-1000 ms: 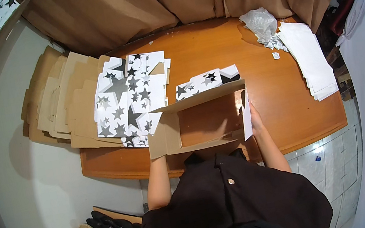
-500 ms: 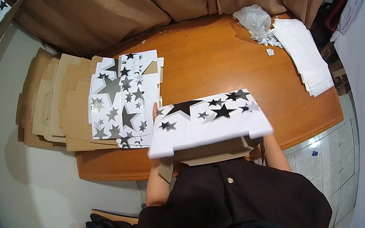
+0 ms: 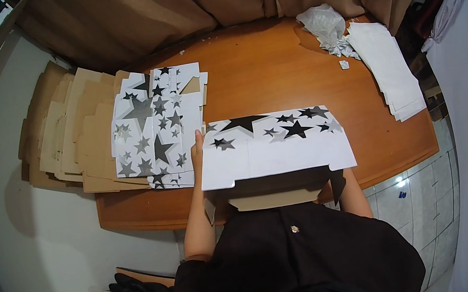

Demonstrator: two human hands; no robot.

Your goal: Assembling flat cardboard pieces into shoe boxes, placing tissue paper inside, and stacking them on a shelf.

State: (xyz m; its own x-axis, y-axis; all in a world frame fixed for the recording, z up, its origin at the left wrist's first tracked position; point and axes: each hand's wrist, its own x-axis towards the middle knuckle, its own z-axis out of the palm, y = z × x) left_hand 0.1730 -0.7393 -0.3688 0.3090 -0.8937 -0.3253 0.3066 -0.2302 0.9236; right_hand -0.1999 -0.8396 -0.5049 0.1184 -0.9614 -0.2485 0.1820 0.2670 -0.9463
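the person holds a white box (image 3: 275, 150) printed with black and grey stars close in front of a dark top (image 3: 303, 264), over the near edge of the wooden counter (image 3: 272, 78). its open side faces the body, showing brown cardboard within, and side flaps (image 3: 338, 185) stick out at both ends. the left hand (image 3: 197, 150) lies against the box's left end, its fingers (image 3: 198, 137) upright beside the corner; whether they pinch the wall or only press on it cannot be told. the right forearm (image 3: 354, 200) reaches up to the other end, where the box hides the right hand, so how those fingers are set cannot be told either. farther left lie flat star-printed sheets (image 3: 167, 133), next to brown cardboard sheets (image 3: 101, 149). at the counter's right, a crumpled clear bag (image 3: 323, 22) sits near stacked white paper (image 3: 388, 67)
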